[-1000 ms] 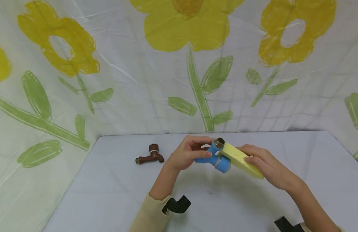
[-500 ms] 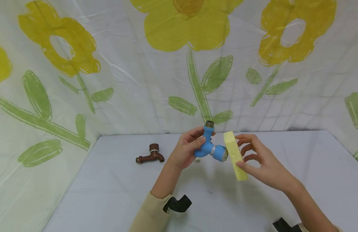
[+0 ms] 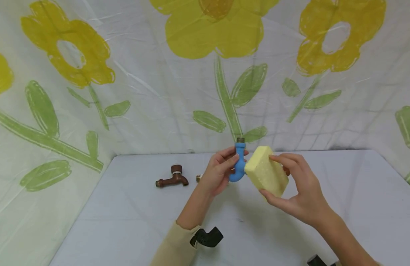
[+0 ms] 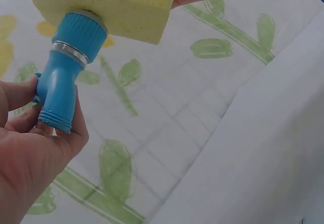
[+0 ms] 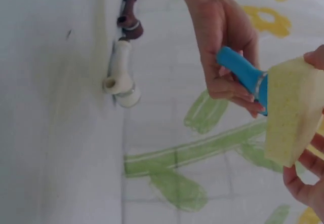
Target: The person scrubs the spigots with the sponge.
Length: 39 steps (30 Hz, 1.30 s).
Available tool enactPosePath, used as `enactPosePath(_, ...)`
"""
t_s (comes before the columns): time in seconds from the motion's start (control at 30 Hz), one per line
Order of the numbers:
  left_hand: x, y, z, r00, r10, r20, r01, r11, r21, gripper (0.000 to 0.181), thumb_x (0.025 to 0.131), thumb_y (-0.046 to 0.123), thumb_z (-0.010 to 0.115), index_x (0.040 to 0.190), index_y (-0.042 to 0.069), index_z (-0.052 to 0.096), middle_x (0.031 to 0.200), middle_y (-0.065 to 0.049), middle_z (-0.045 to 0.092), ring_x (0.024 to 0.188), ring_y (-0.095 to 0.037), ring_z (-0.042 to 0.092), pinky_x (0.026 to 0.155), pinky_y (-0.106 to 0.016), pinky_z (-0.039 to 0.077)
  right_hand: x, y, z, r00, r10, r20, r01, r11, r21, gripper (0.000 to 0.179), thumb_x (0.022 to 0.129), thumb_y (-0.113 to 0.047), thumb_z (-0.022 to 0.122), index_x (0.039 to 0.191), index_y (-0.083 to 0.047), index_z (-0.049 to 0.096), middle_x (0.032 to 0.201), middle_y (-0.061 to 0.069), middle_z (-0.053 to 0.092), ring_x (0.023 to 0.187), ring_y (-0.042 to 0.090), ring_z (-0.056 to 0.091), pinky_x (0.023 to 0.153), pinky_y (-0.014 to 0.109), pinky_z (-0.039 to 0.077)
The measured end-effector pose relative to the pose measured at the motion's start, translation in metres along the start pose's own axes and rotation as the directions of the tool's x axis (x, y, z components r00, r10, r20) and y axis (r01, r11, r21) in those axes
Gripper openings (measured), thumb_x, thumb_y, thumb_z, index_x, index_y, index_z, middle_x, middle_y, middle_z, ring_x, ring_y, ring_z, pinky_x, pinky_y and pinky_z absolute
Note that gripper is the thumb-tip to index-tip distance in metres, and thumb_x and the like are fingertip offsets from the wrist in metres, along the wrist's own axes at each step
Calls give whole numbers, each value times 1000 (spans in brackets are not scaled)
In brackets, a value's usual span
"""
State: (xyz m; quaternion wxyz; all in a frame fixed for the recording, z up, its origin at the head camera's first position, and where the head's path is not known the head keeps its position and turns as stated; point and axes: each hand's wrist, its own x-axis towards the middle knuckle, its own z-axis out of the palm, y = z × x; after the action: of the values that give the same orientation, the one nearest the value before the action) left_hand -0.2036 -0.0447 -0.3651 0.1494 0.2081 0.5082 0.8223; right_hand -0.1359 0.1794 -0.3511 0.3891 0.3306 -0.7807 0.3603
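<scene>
My left hand [image 3: 219, 170] grips a blue plastic faucet [image 3: 239, 162] above the table, its threaded metal end pointing up in the head view. A yellow sponge [image 3: 266, 171] is pinched between the thumb and fingers of my right hand [image 3: 301, 188]. In the left wrist view the sponge [image 4: 111, 11] lies against the end of the faucet's ribbed blue cap [image 4: 80, 34]. The sponge hides that cap in the head view. From the right wrist the blue faucet [image 5: 243, 74] shows its spout side, with the sponge [image 5: 288, 112] covering its far end.
A brown faucet [image 3: 173, 177] lies on the white table [image 3: 125, 221], left of my left hand. Beside it is a white faucet [image 5: 120, 74], mostly hidden behind that hand in the head view. A flower-printed sheet [image 3: 151, 92] hangs behind the table.
The blue faucet has turned upright, its threaded end rising from a tilt. My right hand has taken the sponge off its side, swung it round and brought it onto the cap end.
</scene>
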Motion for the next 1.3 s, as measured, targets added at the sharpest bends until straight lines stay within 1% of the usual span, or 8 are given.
enactPosePath(0.2,-2,3,0,999,4,44,-5,1000,19,46,109,-1,42,151,-18,39,116,6,70,95,-4,69,79,-19,60,-2,-1,-6,983,159,90,-169,980,110,52,96,-12,72,144,2,59,130,3,63,96,8,54,79,11,49)
enactPosePath(0.37,-3,3,0,1000,-7,-1,7,1000,-25,47,109,0,42,152,-18,39,115,9,72,88,0,69,73,-17,54,-4,-3,-8,941,271,200,-316,918,240,74,82,20,66,151,4,44,143,-12,53,112,4,59,89,11,53)
enactPosePath(0.47,-2,3,-1,999,-3,-39,0,998,-56,47,108,0,41,152,-19,38,112,10,74,85,1,69,72,-18,52,-4,-1,-6,949,247,195,-294,918,268,81,77,19,77,148,7,39,144,-10,50,113,5,59,92,11,53)
enactPosePath(0.57,-2,4,-1,998,9,-58,-13,998,-61,47,108,0,41,151,-20,39,111,9,74,87,0,71,74,-19,53,-4,2,-2,978,168,121,-192,953,235,76,86,-16,90,140,12,44,140,-4,52,111,8,57,92,10,51)
enactPosePath(0.73,-4,7,0,998,7,-55,-10,999,-40,46,108,-2,45,150,-20,40,111,7,74,89,-2,71,76,-20,56,-1,0,-2,994,105,35,-108,989,99,81,95,-59,70,133,11,58,128,12,60,106,10,53,87,14,45)
enactPosePath(1.0,-5,13,-1,1000,-7,12,7,1000,5,45,106,-5,44,149,-19,41,111,7,74,88,-3,70,79,-21,58,-4,8,-5,987,160,19,-161,983,86,77,96,-58,69,138,6,60,132,4,61,101,12,51,87,9,46)
enactPosePath(1.13,-5,14,-1,1000,-9,-2,9,1000,7,44,106,-6,45,148,-19,43,110,8,74,89,-4,70,80,-22,59,-7,18,-6,982,190,14,-190,979,72,64,88,-23,85,141,4,60,135,-5,59,101,12,51,85,8,46)
enactPosePath(1.3,-3,10,-3,1000,-17,-16,17,1000,-21,45,106,-5,45,149,-19,42,111,6,74,90,-5,71,82,-22,60,-10,27,-9,950,312,25,-312,950,18,78,71,10,84,144,-2,60,133,-20,52,99,8,50,83,6,44)
